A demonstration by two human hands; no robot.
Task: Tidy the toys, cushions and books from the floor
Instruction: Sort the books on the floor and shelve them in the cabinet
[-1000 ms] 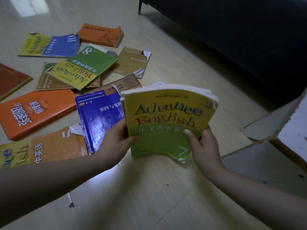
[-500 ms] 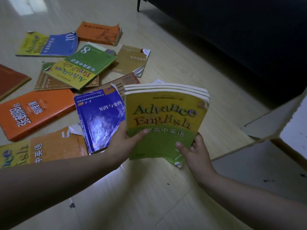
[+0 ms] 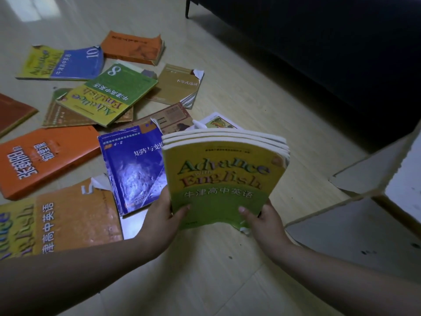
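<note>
I hold a small stack of books upright above the floor; its front one is a yellow and green English textbook (image 3: 223, 176). My left hand (image 3: 161, 222) grips the stack's lower left edge, thumb on the cover. My right hand (image 3: 264, 221) grips its lower right corner, thumb on the cover too. Behind the stack, several more books lie scattered on the floor: a blue book (image 3: 134, 172), an orange book (image 3: 43, 160), an orange and yellow textbook (image 3: 63, 220), a green textbook marked 8 (image 3: 109, 92) and a blue one marked 10 (image 3: 66, 62).
An open cardboard box (image 3: 369, 176) with its flaps spread lies on the floor at the right. A dark sofa (image 3: 319, 42) runs along the back right. Pale wooden floor (image 3: 205, 274) stretches below my hands.
The stack has tilted so the page edges of its books fan out at the top. Both hands have slid lower on the cover, and the stack has shifted slightly right.
</note>
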